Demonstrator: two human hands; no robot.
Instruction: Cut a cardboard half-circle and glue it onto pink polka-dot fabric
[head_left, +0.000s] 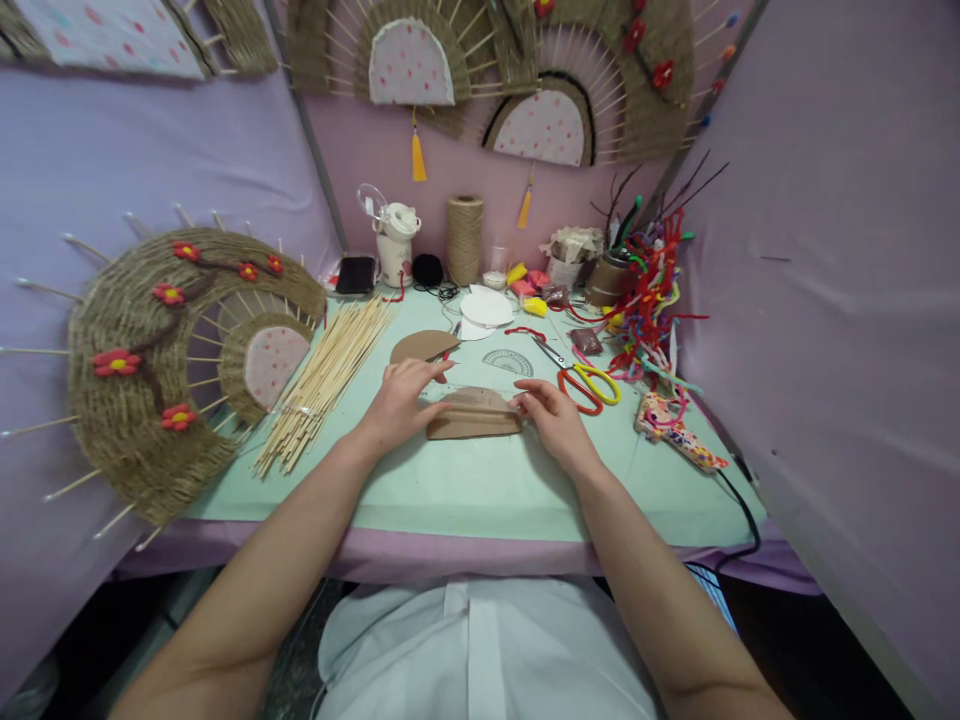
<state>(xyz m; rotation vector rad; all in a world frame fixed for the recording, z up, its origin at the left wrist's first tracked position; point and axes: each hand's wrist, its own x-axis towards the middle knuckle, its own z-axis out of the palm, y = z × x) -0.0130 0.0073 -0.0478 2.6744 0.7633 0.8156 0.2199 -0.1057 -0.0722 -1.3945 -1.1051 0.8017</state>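
Observation:
A brown cardboard half-disc [474, 414] lies flat on the pale green table mat [480, 490] in front of me. My left hand [403, 398] rests on its left end, fingers stretched towards the top edge and seemingly touching a thin red-tipped stick. My right hand [549, 414] presses on the right end with the fingers curled in a pinch at the cardboard's corner. A clear protractor [508, 362] lies just beyond the cardboard. A second brown half-disc [422, 346] sits further back on the left.
A bundle of bamboo skewers [326, 380] lies left of my hands. Yellow and red scissors [585, 382] lie to the right. A woven jute fan [161, 365] leans at the left. Twine spool [465, 238], pipe cleaners [649, 290] and a glue gun [679, 432] crowd the back and right.

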